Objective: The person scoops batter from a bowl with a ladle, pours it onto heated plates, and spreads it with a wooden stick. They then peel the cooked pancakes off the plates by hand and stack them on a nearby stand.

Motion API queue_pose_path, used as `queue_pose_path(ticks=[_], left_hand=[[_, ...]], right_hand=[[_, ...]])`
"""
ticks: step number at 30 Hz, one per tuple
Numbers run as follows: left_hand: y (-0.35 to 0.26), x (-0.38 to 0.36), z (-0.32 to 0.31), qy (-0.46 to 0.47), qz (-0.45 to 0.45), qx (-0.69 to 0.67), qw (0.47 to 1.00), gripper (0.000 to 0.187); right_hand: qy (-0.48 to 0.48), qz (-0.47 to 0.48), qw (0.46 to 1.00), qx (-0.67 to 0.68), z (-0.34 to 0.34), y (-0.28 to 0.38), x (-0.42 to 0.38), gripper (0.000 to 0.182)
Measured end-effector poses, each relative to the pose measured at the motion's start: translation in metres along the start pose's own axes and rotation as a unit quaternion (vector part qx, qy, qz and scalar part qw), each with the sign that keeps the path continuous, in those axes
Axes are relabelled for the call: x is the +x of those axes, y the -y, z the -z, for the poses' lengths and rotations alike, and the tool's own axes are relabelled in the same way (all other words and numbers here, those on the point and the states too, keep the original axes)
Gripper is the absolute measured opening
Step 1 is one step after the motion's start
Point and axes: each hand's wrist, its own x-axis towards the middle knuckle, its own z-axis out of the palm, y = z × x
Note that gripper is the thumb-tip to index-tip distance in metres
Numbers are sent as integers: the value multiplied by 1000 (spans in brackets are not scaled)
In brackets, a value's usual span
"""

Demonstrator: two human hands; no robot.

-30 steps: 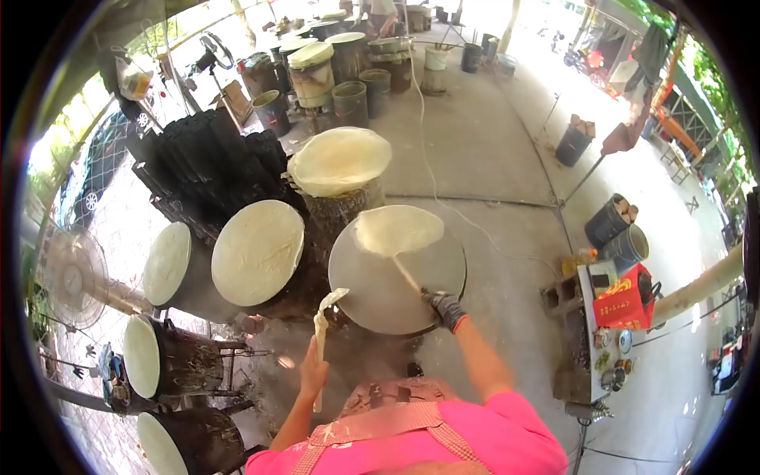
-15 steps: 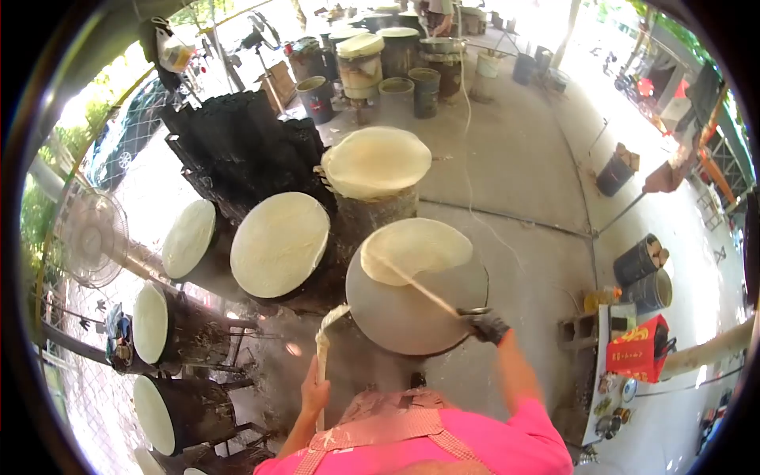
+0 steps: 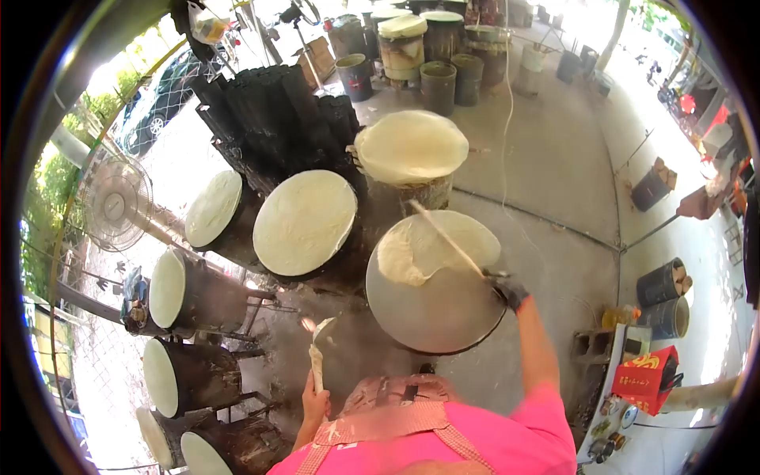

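Low at the left, my left hand (image 3: 314, 403) is closed round the handle of a ladle (image 3: 317, 366), thickly coated in pale batter and held upright with its head at the top. My right hand (image 3: 511, 291), in a dark glove, grips a wooden batter spreader (image 3: 450, 240) at the right edge of a round griddle (image 3: 431, 317). The spreader slants up and left across the pale batter (image 3: 405, 257), which covers the far part of the griddle in an uneven layer. The near part of the plate is bare grey.
Behind stands a drum stove (image 3: 412, 150) topped with a pale round sheet. Other drums with batter-covered tops (image 3: 305, 222) line the left, beside stacked black cylinders (image 3: 273, 123) and a fan (image 3: 117, 202). At the right are a red bag (image 3: 643, 380) and buckets holding wood pieces (image 3: 663, 283).
My right hand has moved up and right along the griddle's edge, the spreader's far end now beyond the back rim. The batter reaches further right. My left hand and ladle are lower; the view has shifted.
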Motion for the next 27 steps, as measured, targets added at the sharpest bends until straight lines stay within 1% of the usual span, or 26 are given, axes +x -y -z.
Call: queue_pose_path(ticks=[2, 3, 4, 5, 7, 8, 10, 12, 14, 17, 18, 19, 20, 21, 22, 24, 25, 27], left_hand=[[-4, -4, -2, -16, 21, -7, 1000, 72], [-3, -5, 0, -16, 19, -1, 1000, 72], [-2, -6, 2, -19, 22, -4, 1000, 72], [0, -7, 2, -22, 23, -14, 999, 72], [6, -8, 6, -24, 33, -23, 999, 72], [-5, -15, 1, -39, 45, -13, 998, 72], [8, -17, 4, -48, 15, -5, 999, 72], [11, -23, 8, -54, 5, 1, 999, 72], [27, -17, 10, -59, 1, -2, 998, 71], [31, -21, 20, -57, -1, -8, 998, 70], [34, -22, 22, -63, -2, -5, 998, 70], [38, -21, 20, -68, -6, -8, 998, 70], [34, -25, 19, -71, 13, -33, 997, 71], [25, -31, 16, -75, 14, -37, 996, 72], [28, -34, 15, -87, 12, -35, 995, 72], [31, -39, 18, -103, 11, -19, 994, 72], [32, -41, 18, -107, 14, -7, 994, 72], [33, -43, 19, -111, 19, 0, 994, 71]], right_hand=[[75, -53, 988, -122, -11, 4, 1, 28], [114, -75, 973, -185, -18, 2, 1, 28], [133, -65, 986, -71, -17, -24, -6, 22], [162, -102, 978, -86, -13, -32, -22, 20], [216, -169, 954, -122, 1, -15, -56, 16], [171, -121, 969, -132, 2, 3, -56, 16], [79, -29, 988, -131, -4, 29, -53, 16], [63, 64, 996, -17, 4, -3, 34, 16], [95, -38, 978, -182, -9, 21, 38, 16], [151, -121, 962, -193, -19, 9, -7, 17], [198, -147, 960, -130, -3, -7, -20, 17], [202, -180, 942, -196, 9, -27, -24, 19], [270, -185, 926, -187, 17, -22, -38, 21], [217, -156, 950, -161, 19, -8, -53, 20], [153, -55, 973, -162, 15, -5, -39, 23], [78, 18, 990, -116, -1, 12, -7, 26], [69, -13, 995, -77, -8, 30, 11, 26], [98, -63, 969, -216, -20, 31, 49, 19]])
